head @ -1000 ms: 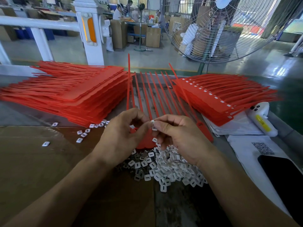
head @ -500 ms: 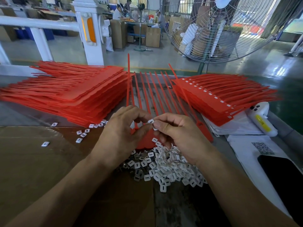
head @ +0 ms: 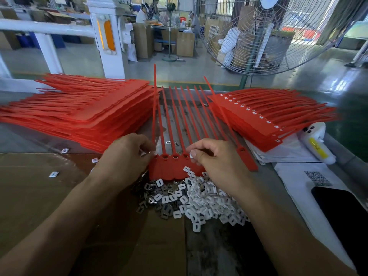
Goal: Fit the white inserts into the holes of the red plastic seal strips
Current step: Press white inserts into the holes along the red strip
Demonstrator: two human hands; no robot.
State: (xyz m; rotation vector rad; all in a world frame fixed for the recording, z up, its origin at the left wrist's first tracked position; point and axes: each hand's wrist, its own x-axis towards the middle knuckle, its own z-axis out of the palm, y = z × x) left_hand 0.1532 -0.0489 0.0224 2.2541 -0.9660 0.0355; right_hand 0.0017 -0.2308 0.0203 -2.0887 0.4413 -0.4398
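A row of joined red seal strips (head: pixel 175 170) lies in the middle, heads toward me and tails pointing away. My left hand (head: pixel 127 156) pinches a small white insert (head: pixel 153 153) at the leftmost strip head. My right hand (head: pixel 215 162) pinches another white insert (head: pixel 191 155) at thumb and forefinger, over the heads further right. The open holes of three heads show between my hands. A heap of loose white inserts (head: pixel 201 202) lies just below the strip heads, partly under my right wrist.
A tall stack of red strips (head: pixel 89 116) sits on the left, and a fanned stack with white inserts fitted (head: pixel 258 120) on the right. One single strip (head: pixel 246 158) lies beside my right hand. Stray inserts (head: pixel 53 174) dot the cardboard. A white handheld device (head: pixel 316 142), papers and a dark phone (head: pixel 348 216) lie at right.
My hands, which met over one insert above the strips, have drawn apart and dropped to the strip heads, the left to the leftmost head, the right further along.
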